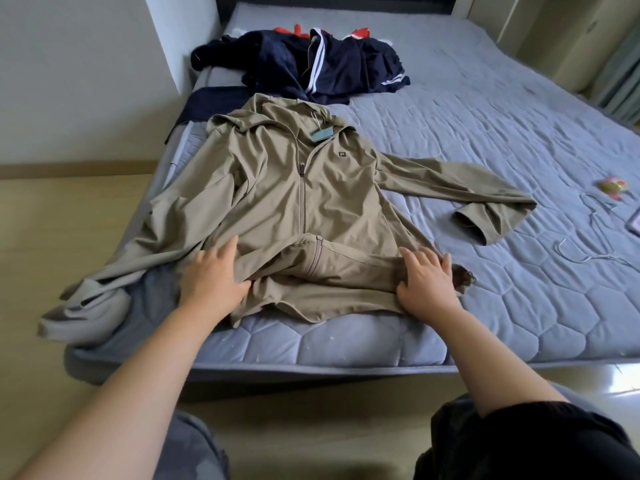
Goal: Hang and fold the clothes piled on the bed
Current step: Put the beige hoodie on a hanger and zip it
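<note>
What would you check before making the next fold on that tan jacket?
1. Tan jacket lies front up on the bed: ok.
2. Zip closed along the front: ok.
3. Sleeves spread flat: not ok; the sleeve near the left hand hangs bunched over the bed's edge.
4. Hem flat: not ok; it is turned up between the left hand and right hand.
5. Nothing caught under the hem: cannot tell; a dark item shows beside the right hand.
</note>
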The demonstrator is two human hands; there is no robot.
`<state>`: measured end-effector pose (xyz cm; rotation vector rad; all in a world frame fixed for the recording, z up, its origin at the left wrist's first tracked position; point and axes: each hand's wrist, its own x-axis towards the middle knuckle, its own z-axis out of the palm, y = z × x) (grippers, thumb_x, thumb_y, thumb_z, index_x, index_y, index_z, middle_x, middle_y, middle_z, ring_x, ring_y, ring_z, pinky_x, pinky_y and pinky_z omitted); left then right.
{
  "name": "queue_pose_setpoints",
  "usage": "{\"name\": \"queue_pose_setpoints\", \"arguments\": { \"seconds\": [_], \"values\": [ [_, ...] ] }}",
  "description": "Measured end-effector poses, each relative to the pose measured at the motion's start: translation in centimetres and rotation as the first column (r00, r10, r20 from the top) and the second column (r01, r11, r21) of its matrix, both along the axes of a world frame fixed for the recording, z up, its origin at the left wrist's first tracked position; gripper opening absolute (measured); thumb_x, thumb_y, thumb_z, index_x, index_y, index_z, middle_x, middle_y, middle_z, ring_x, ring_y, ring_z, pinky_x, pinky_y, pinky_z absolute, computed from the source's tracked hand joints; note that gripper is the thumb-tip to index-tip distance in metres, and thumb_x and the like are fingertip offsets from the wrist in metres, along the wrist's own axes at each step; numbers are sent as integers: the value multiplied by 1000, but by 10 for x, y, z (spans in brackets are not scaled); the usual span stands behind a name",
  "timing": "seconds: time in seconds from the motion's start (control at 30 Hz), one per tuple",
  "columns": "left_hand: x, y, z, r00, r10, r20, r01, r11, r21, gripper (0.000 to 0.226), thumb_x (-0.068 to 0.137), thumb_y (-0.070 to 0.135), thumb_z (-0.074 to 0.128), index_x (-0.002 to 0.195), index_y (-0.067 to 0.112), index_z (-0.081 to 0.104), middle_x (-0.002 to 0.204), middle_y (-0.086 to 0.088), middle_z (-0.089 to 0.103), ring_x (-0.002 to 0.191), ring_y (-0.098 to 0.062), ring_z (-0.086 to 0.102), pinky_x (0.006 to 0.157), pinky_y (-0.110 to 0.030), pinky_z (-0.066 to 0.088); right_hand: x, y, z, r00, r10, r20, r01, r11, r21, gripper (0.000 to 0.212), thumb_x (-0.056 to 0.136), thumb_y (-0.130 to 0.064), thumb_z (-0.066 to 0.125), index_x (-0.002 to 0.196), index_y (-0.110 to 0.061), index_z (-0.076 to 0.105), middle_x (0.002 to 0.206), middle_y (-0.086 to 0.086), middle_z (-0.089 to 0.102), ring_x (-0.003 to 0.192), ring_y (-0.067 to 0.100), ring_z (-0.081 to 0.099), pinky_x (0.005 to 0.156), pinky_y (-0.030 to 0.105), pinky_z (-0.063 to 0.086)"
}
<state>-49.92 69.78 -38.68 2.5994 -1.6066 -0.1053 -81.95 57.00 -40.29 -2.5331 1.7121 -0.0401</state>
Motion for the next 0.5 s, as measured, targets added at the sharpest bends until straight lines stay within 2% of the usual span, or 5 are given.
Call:
{"name": "queue_pose_setpoints", "arguments": {
  "seconds": [0.07,0.17,0.27,0.4,0.5],
  "values": [
    [8,8,-4,989,64,-134,-68,997,-22,56,80,28,70,132,19,51,119,-11,61,114,-34,52,89,-39,45,5,2,-1,999,22,-24,-23,998,-58,59,77,-15,54,135,-16,45,126,4,54,123,28,38,112,44,15],
    [12,22,-2,979,-197,47,201,919,-338,23,66,-6,63,85,6,64,83,-11,58,85,-35,55,66,-40,45,11,7,4,993,1,118,27,972,-233,29,65,3,55,93,-4,61,88,11,62,90,35,50,84,42,32],
    [24,42,4,942,-285,175,334,816,-472,24,60,-14,49,72,5,57,77,-9,51,75,-31,49,55,-35,38,12,9,10,983,29,180,38,933,-357,18,55,11,58,69,-1,55,66,13,56,73,36,52,73,39,32],
    [49,75,-4,998,-63,15,65,944,-323,38,56,-15,57,74,17,49,83,0,47,73,-31,51,53,-31,30,15,15,10,997,63,43,-45,943,-330,16,60,6,58,68,-6,51,68,11,55,72,35,53,70,38,31],
    [60,86,-13,937,271,-219,-305,943,-136,28,73,-1,54,85,24,53,95,-2,58,86,-32,59,64,-32,43,18,20,7,998,67,-1,-64,954,-294,14,67,3,56,73,-9,52,74,10,58,74,34,57,67,37,30]
  ]
}}
